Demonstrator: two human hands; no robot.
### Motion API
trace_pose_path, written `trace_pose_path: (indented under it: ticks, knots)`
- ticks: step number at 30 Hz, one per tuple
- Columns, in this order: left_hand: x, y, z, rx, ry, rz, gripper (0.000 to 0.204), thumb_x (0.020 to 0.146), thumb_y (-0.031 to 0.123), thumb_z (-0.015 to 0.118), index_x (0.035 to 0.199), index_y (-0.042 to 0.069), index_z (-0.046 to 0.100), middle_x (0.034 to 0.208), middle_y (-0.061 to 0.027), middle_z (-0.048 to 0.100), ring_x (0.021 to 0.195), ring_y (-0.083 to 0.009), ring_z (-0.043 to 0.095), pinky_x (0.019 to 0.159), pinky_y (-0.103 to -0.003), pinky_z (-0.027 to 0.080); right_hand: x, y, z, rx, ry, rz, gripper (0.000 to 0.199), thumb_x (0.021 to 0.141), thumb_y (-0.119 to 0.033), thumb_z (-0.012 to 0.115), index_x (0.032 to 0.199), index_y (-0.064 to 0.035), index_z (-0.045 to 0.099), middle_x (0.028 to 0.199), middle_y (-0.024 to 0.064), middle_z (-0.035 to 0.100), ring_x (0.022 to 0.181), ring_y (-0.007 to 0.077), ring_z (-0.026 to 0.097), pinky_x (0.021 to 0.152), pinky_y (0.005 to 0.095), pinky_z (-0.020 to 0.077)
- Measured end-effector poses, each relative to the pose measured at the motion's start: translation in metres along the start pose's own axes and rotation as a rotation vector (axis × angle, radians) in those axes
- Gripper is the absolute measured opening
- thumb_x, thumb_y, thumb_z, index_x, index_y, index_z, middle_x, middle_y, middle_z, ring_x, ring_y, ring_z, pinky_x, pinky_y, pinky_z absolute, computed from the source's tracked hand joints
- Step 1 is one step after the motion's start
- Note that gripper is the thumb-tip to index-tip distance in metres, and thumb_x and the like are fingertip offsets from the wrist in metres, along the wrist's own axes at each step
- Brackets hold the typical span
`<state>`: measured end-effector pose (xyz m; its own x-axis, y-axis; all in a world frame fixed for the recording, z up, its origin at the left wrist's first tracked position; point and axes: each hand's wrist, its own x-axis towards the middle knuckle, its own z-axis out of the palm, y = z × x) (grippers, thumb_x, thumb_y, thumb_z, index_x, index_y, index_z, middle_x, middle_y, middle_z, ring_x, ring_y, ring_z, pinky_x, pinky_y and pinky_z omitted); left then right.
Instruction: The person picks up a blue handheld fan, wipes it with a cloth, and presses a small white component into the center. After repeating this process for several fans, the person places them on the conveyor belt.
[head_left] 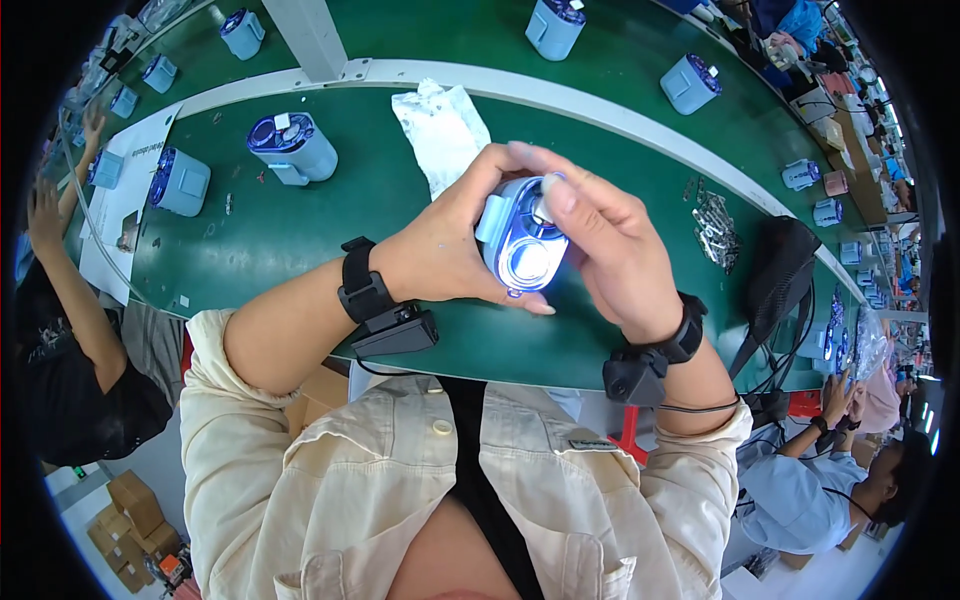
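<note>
left hand [450,240] wraps blue device [515,225] between both hands; right hand [622,250] half-curled, thumb at its top, grip unclear. lamp lit, casing apparently closed; remaining work not evident.

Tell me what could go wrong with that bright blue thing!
The blue device might slip onto the green table if the left hand loosens. Its very bright round spot could dazzle anyone staring at it. The right hand might scatter the small metal pieces if it swings right.
</note>
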<state>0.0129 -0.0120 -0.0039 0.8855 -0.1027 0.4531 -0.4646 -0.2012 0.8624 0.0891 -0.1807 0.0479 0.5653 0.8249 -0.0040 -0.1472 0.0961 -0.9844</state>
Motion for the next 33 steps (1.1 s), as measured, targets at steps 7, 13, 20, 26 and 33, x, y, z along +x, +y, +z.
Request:
trace_pose_path:
  ticks: [7,13,20,26,33]
  knots:
    - [-0.005,-0.009,-0.009,-0.076,0.278,-0.042,0.107,0.062,0.018,0.091,0.143,0.008,0.024,0.133,-0.0126,0.042,0.124,-0.0289,0.046,0.104,-0.044,0.038,0.063,-0.014,-0.049,-0.140,0.284,0.011,0.040,0.101,-0.037,0.049,0.120,-0.0055,0.063,0.104,0.0027,0.064,0.092,0.0117,0.061,0.077,0.0293,0.0527]
    - [0.000,0.096,-0.010,-0.874,0.325,0.171,0.092,0.080,0.027,0.077,0.147,0.013,0.015,0.130,-0.0126,0.043,0.118,-0.0307,0.051,0.101,-0.045,0.042,0.133,0.007,-0.186,-0.591,0.733,-0.085,0.042,0.099,-0.042,0.046,0.112,-0.0087,0.068,0.095,0.0074,0.068,0.082,0.0196,0.066,0.074,0.0363,0.0535]
    - [-0.024,0.125,-0.016,-0.780,0.360,0.553,0.104,0.076,0.048,0.079,0.149,0.007,0.016,0.120,-0.0099,0.045,0.121,-0.0295,0.048,0.093,-0.050,0.042,0.134,-0.021,-0.207,-1.675,1.009,-0.468,0.035,0.089,-0.043,0.060,0.109,-0.0168,0.071,0.108,0.0143,0.068,0.100,0.0369,0.063,0.087,0.0415,0.0493]
    - [-0.025,0.121,-0.010,-0.633,0.380,0.528,0.109,0.072,0.046,0.082,0.149,0.006,0.016,0.124,-0.0107,0.044,0.124,-0.0292,0.046,0.096,-0.049,0.041,0.110,-0.011,-0.285,-1.795,1.053,-0.223,0.076,0.075,-0.046,0.075,0.137,-0.0120,0.050,0.118,0.0179,0.064,0.105,0.0371,0.062,0.093,0.0395,0.0482]
    - [-0.026,0.123,-0.005,-0.488,0.365,0.551,0.115,0.067,0.044,0.086,0.149,0.004,0.016,0.130,-0.0117,0.042,0.127,-0.0288,0.043,0.099,-0.048,0.040,0.071,-0.038,-0.256,-1.555,1.134,0.052,0.093,0.072,-0.051,0.076,0.142,0.0005,0.041,0.120,0.0237,0.063,0.108,0.0353,0.063,0.095,0.0402,0.0472]
